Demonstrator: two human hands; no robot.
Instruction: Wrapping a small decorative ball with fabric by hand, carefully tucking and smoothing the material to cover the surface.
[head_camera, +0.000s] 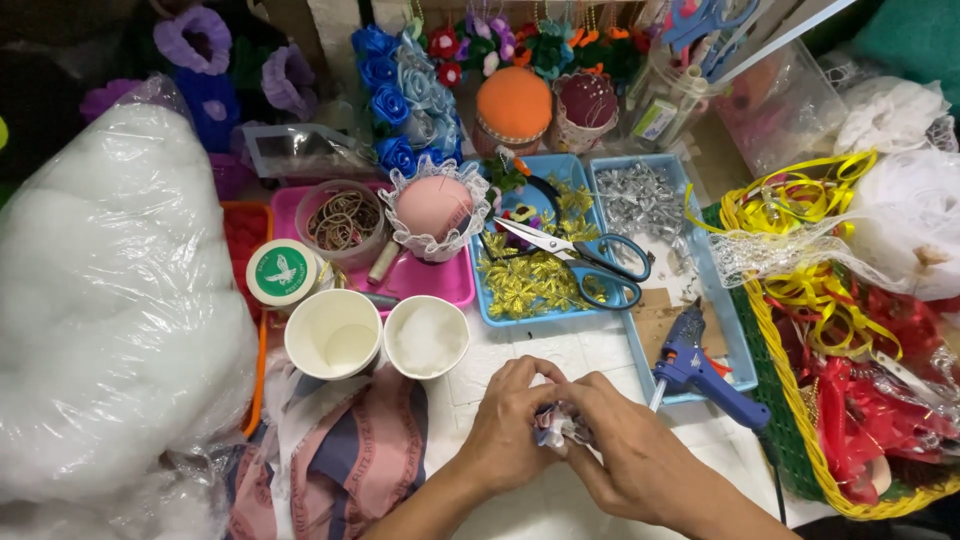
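You're mid-shaping: the small crumpled wad of patterned fabric (556, 424), white w/ bluish and pink bits, sits low-centre over the white surface (520, 365), pinched between both hands. Your left hand (512, 420) curls its fingers shut round the wad's left side; your right hand (625, 440) presses thumb and fingers onto its right side. Looks like a bundling/gathering step. The next move prob. calls for a tight, steady pinch so the soft folds don't spring open.

Just above-left: a white paper cup w/ fluffy white stuffing (427, 336), and an empty white paper cup (333, 332) beside it. Striped pink-grey cloth (345, 455) lies limp at left, under a big clear bag of fibrefill (110, 300). A blue plastic glue gun (700, 370) rests right of your hands; blue-handled steel scissors (580, 255) lie in the light-blue tray (490, 300).
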